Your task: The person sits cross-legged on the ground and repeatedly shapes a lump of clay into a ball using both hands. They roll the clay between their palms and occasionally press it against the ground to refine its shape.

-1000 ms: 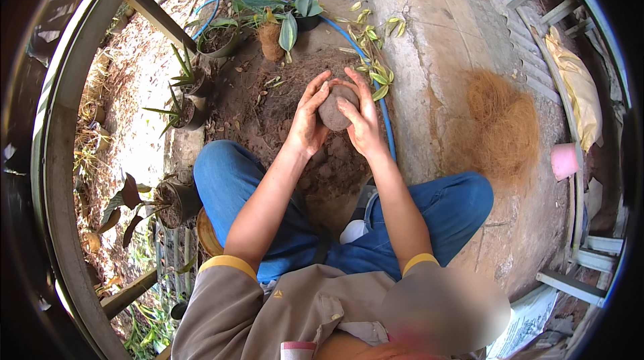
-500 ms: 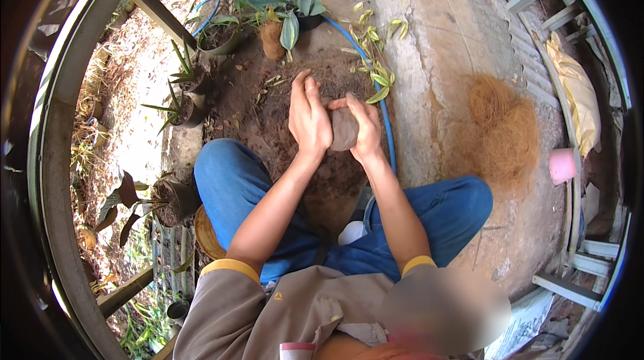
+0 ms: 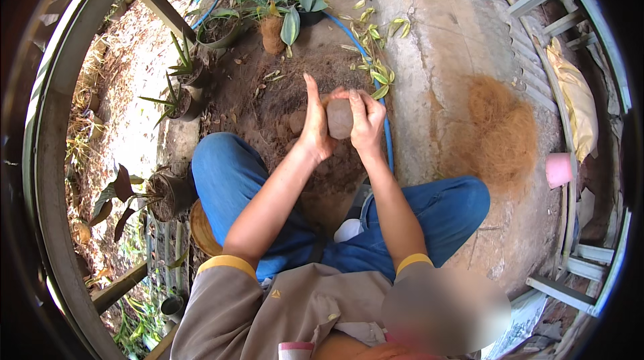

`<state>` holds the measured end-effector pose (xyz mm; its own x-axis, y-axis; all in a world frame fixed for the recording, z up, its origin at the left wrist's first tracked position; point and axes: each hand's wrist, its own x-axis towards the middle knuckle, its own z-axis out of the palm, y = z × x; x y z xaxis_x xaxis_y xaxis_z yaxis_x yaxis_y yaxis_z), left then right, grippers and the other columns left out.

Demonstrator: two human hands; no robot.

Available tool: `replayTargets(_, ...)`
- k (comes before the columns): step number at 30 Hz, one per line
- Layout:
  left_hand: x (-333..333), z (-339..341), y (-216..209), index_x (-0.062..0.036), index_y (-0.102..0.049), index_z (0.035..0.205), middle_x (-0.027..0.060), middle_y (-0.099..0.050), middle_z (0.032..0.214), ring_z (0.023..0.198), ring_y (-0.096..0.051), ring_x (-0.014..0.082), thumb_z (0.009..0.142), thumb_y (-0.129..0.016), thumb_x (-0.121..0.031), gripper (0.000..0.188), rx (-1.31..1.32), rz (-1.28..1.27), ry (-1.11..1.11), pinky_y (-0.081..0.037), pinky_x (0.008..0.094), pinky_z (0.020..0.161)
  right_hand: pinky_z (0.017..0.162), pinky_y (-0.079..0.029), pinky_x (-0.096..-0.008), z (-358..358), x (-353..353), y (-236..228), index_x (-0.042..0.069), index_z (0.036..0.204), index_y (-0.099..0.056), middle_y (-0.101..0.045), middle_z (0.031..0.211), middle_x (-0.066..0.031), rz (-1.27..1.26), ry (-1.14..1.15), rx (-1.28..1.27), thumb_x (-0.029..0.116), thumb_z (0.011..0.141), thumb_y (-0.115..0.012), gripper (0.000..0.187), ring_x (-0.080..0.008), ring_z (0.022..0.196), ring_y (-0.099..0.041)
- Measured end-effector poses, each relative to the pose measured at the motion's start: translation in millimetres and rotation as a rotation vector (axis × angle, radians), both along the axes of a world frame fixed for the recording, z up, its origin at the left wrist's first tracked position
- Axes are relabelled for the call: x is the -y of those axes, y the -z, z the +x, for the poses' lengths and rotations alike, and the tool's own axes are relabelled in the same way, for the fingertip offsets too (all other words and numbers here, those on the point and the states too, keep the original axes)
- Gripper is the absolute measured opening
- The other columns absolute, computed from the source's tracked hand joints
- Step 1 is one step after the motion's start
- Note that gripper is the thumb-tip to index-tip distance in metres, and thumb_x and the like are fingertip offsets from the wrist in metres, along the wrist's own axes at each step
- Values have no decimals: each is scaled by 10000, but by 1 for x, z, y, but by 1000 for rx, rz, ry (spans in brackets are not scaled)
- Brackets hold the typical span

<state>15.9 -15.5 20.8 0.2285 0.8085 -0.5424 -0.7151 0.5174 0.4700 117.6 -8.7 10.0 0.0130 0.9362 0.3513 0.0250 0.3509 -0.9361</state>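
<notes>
A rounded grey-brown lump of clay or packed soil (image 3: 339, 119) is held between my two hands above the dark ground. My left hand (image 3: 315, 127) rests its palm against the lump's left side, with at least one finger stretched away from me. From the right, my right hand (image 3: 366, 123) grips the lump, its fingers bent over the far right edge. Reddish fingertips show along the lump's far edge, but whose they are is hard to make out. The lump's underside is hidden.
A blue hose (image 3: 388, 129) curves past the plants and a brown fibre-wrapped piece (image 3: 272, 35). Loose brown fibre (image 3: 502, 133) lies on concrete at right, near a pink pot (image 3: 558, 170). Potted plants (image 3: 176, 197) line the left. My bent legs (image 3: 231, 189) frame the soil.
My right hand has shifted its grip, fingers now bent more over the lump. The left hand has turned and its fingers have spread apart. The lump has moved slightly left and away from me.
</notes>
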Motion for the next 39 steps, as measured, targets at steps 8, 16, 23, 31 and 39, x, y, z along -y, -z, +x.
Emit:
replayTargets(8,2,0,-16,-90,-473,1256,134,-418,1324,1225,-417,291,654,-186,-908,1055,-12,62,144,-353,464,1004,806,-451,-304,24,-13,-22,-19,875,-669,-670,924,-118,176,-326,99,171,846,-590,208,-159,897,-609)
replayTargets(16,1,13,12,-77,-211,1422,168,-330,1399,1300,-332,313,685,-170,-889,1097,-270,110,-36,-273,552,1032,825,-447,-289,12,-4,8,-2,926,-674,-646,1016,-115,-535,-97,-506,230,873,-601,249,-144,915,-581)
replayTargets(23,-6,-2,2,-156,-19,1464,134,-243,1469,1341,-258,330,662,-234,-904,1118,-250,123,-147,-224,617,1027,895,-431,-324,8,-1,2,-24,904,-678,-674,928,-116,-131,-365,-15,225,821,-653,264,-212,911,-627)
replayTargets(31,-8,-5,8,-106,-118,1446,136,-281,1448,1318,-292,320,826,-248,-752,905,-322,375,-28,-274,477,1062,906,-416,-323,9,-3,-3,-7,1053,-626,-624,1062,-103,-667,-307,-552,425,898,-528,470,-171,1012,-563)
replayTargets(39,-6,5,8,-98,-207,1411,151,-339,1377,1300,-290,303,866,-239,-705,816,-673,464,-352,-276,470,1049,749,-470,-279,0,3,5,-7,895,-674,-668,868,-110,-462,-203,-142,291,902,-570,316,-157,796,-620)
